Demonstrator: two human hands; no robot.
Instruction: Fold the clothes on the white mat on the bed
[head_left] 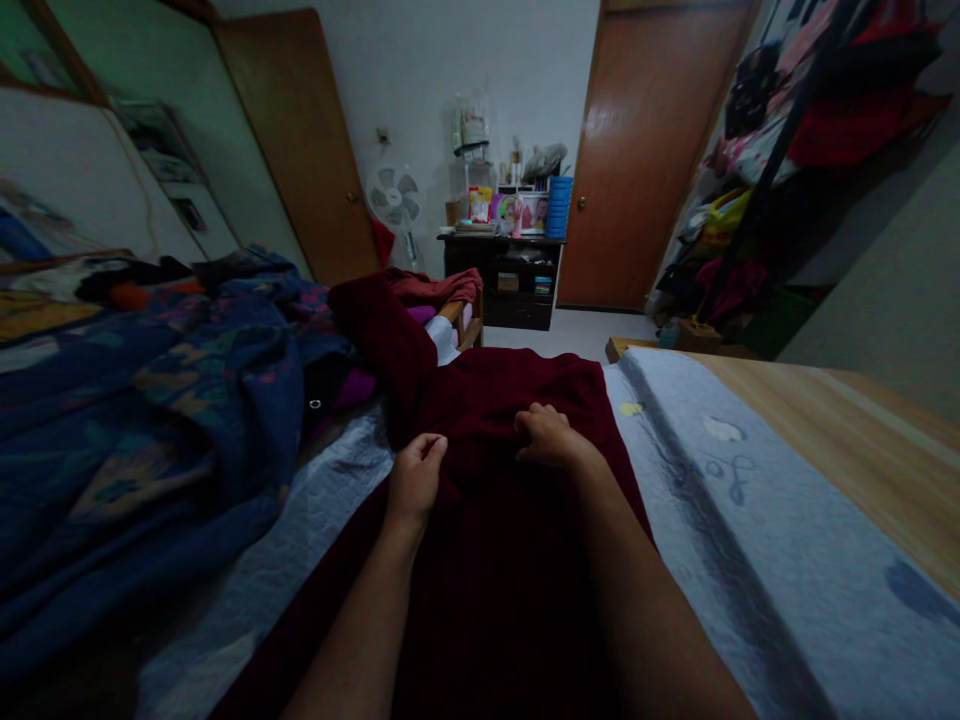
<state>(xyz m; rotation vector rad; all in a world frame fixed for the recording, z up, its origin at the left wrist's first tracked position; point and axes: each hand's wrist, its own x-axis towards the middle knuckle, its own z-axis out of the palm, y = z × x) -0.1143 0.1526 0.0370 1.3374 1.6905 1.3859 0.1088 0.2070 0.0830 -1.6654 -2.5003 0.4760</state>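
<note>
A dark red sweater (517,560) lies spread over the bed in front of me, rumpled across its middle. One sleeve-like part (375,330) of it stretches toward the far left. My left hand (418,478) is closed at the sweater's left side, thumb pressed against the fingers in a pinch on the cloth. My right hand (553,437) is over the right half, palm down. Its fingers are bent, with a gap between them and the thumb. The near part of the sweater is too dark to make out details.
Left of the sweater is a heaped blue floral quilt (150,430). A pale patterned bed cover (720,520) runs along the right, beside a bare wooden board (847,430). Beyond the bed are a white fan (395,195), a dark cabinet (495,275) and a wooden door (619,160). Bags hang at right.
</note>
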